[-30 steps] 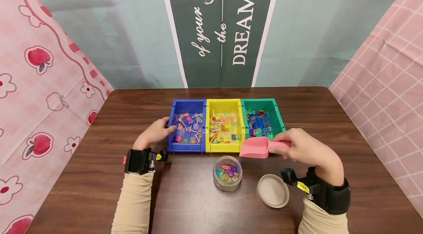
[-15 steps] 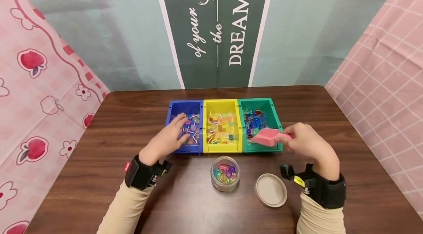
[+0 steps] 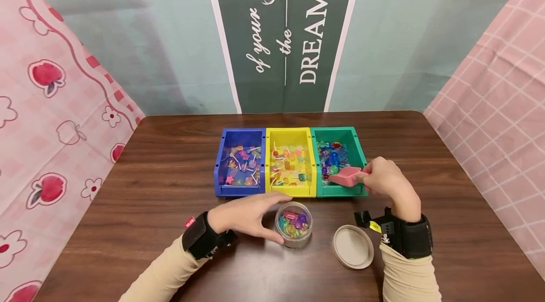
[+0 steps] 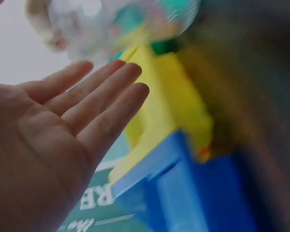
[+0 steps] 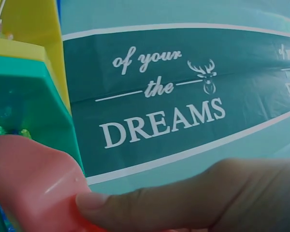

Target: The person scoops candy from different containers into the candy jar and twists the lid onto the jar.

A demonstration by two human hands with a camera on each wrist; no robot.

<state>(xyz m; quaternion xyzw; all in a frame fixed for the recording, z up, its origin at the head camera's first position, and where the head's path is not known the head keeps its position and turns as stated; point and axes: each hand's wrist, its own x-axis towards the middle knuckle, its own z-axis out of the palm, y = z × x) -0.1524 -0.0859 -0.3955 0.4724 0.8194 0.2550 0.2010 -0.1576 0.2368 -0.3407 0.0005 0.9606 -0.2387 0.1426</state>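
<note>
My left hand [image 3: 251,217] spreads thumb and fingers around the left side of a clear round jar [image 3: 294,241] filled with colourful beads. In the left wrist view its fingers [image 4: 106,92] are straight, with the blurred jar beyond them. My right hand [image 3: 389,179] holds a pink scoop [image 3: 348,176] by its handle, the scoop's front dipping over the near end of the green bin [image 3: 340,191]. Blue, purple and green beads [image 3: 334,157] lie in that bin. In the right wrist view the thumb [image 5: 150,205] presses on top of the scoop.
Joined to the green bin are a yellow bin [image 3: 291,191] and a blue bin [image 3: 240,191], both holding small candy-shaped charms. A round lid [image 3: 353,246] lies on the brown table [image 3: 315,278], right of the jar. A printed cloth [image 3: 285,98] hangs behind the table.
My left hand has moved from the blue bin's side over its front and down to the jar. My right hand has brought the scoop from the green bin's front edge in over its beads.
</note>
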